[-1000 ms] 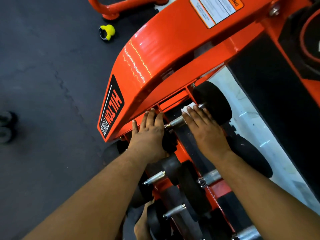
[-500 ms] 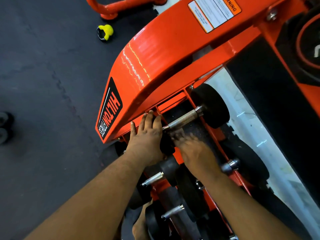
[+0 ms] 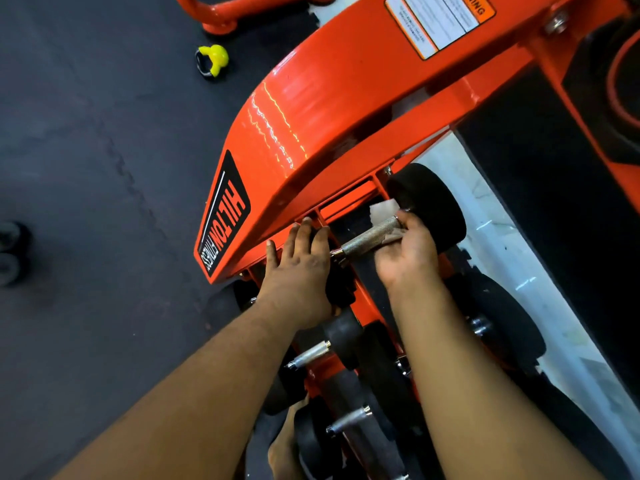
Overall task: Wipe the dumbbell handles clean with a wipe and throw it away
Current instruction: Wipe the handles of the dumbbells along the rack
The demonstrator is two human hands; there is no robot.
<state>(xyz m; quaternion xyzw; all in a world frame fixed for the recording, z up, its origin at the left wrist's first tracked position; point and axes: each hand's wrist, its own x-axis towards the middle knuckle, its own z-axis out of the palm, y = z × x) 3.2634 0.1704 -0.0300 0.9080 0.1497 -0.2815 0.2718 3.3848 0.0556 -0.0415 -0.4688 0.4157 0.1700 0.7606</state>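
Note:
A dumbbell lies across the top tier of the orange rack (image 3: 311,109), its knurled metal handle (image 3: 367,237) between two black heads. My left hand (image 3: 301,275) rests flat with straight fingers on the dumbbell's left head, which it mostly hides. My right hand (image 3: 408,251) is palm up under the handle's right end, fingers curled round it, with a white wipe (image 3: 382,207) between palm and metal. A corner of the wipe sticks up behind the handle. The right head (image 3: 429,206) is in plain view.
More dumbbells (image 3: 311,355) with shiny handles fill the rack's lower tiers. A small yellow kettlebell (image 3: 213,60) sits on the dark rubber floor (image 3: 86,168) to the upper left. A bare foot (image 3: 284,448) shows at the bottom beside the rack. A pale wall strip runs along the right.
My right hand dropped below the handle, then came back to its right end palm up, with the wipe now wrapped beneath the handle. My left hand stayed on the left head.

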